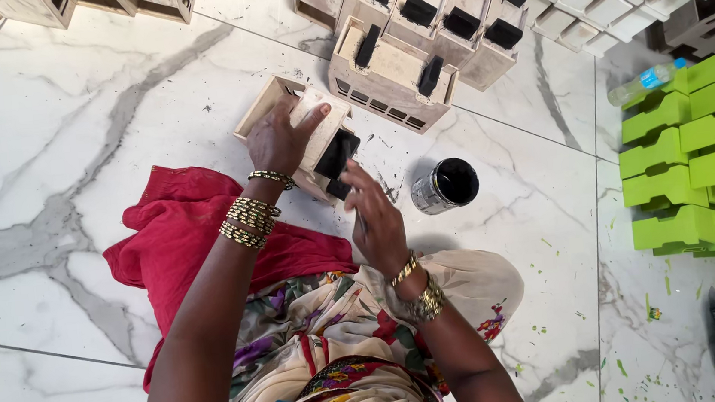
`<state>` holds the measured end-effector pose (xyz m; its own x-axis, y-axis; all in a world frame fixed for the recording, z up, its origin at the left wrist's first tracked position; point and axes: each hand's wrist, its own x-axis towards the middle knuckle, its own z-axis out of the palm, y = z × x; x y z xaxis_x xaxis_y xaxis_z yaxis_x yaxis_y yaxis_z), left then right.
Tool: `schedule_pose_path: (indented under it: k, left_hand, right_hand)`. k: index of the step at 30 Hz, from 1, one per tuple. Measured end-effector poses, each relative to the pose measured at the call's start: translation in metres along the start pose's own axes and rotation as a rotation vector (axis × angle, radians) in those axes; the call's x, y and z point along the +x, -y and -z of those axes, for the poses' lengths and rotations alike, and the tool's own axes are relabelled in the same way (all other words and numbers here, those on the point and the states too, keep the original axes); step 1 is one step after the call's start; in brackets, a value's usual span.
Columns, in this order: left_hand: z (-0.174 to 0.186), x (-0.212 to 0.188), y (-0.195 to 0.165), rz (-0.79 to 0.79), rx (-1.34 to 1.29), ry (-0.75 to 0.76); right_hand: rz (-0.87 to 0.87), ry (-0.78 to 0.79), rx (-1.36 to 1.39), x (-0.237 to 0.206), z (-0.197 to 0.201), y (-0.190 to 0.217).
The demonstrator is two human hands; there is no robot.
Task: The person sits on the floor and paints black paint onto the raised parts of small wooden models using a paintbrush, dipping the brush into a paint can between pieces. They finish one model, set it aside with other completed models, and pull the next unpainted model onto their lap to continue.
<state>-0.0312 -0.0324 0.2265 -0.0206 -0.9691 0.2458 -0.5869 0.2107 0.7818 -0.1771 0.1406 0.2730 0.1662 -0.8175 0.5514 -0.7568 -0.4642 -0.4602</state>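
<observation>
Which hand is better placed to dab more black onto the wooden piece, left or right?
Right, most likely. The right hand hovers at the black-painted end of the wooden piece, between it and the open paint tin. The left hand lies flat on top of the piece, steadying it.

A single view is provided, taken from a camera worn on the head and directed steeply downward. The marble floor [70,166] is seen almost from straight above, at close range. The lap and both forearms enter from the bottom edge; the left hand [279,139] and right hand [376,221] are placed near the centre. Stacked wooden blocks [436,13] are cut by the top edge, green moulded pieces [698,154] by the right edge. No second view is supplied for overlap.
</observation>
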Motion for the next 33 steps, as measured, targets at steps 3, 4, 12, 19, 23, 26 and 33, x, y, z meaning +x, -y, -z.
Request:
schedule_pose_path:
  k: [3, 4, 12, 19, 23, 26, 33]
  left_hand:
    - [-0.002, 0.001, -0.001, 0.017, 0.011, 0.027]
    - [-0.003, 0.003, -0.001, 0.024, 0.022, 0.027]
    - [0.01, 0.022, 0.058, 0.082, -0.081, -0.025]
    - [-0.015, -0.018, 0.149, 0.848, -0.826, 0.059]
    - [-0.034, -0.059, 0.175, 0.965, -1.091, 0.078]
    - [-0.039, -0.065, 0.189, 0.943, -1.12, 0.098]
    - [-0.043, -0.056, 0.207, 0.961, -1.013, 0.106]
  right_hand:
    - [0.07, 0.074, 0.075, 0.002, -0.005, -0.001]
    - [0.085, 0.107, 0.102, 0.0, -0.007, 0.001]
    - [-0.09, -0.236, 0.604, -0.041, 0.04, 0.008]
    - [-0.354, -0.503, 0.623, -0.041, 0.081, -0.008]
    - [-0.394, -0.509, 0.671, -0.042, 0.074, -0.02]
    - [-0.449, -0.495, 0.673, -0.041, 0.066, -0.04]
    - [-0.435, -0.339, 0.56, -0.023, 0.012, -0.103]
